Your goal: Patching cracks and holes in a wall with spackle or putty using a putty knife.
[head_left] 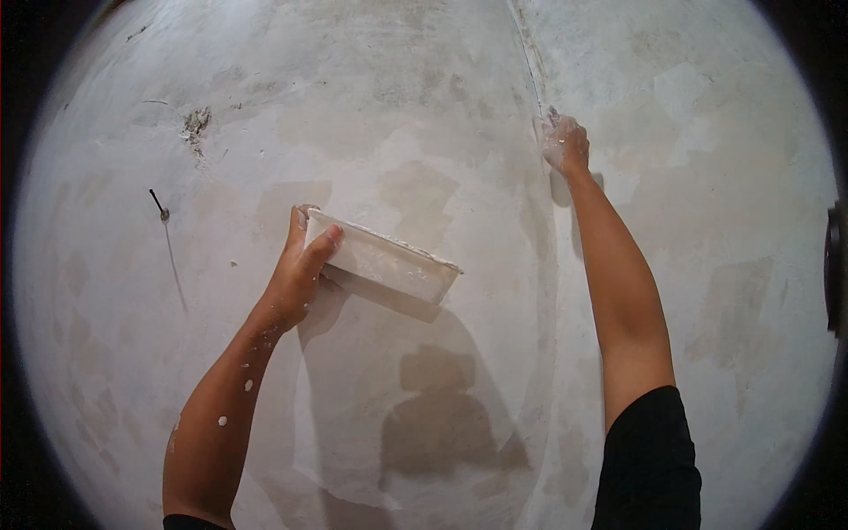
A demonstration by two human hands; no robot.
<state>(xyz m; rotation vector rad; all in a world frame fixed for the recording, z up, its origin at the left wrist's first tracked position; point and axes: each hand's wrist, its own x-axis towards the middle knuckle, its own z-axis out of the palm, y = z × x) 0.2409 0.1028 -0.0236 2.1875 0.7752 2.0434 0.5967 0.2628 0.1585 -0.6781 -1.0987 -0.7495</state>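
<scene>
My left hand (300, 265), its forearm spotted with white material, grips the near end of a pale rectangular trough (389, 261), thumb over its side, with white residue along the rim. The trough is tilted down to the right in front of a patchy off-white plastered wall (424, 106). My right hand (565, 141), smeared with white, is raised at a vertical crack-like seam (530, 49) in the wall, right of and above the trough. Its fingers are closed around something mostly hidden, too small to make out.
A dark nail-like rod (155, 203) sticks out of the wall at left, with a rough chipped patch (196, 125) above it. A dark object (831, 269) shows at the far right edge. Shadows of my head, arms and the trough fall on the wall.
</scene>
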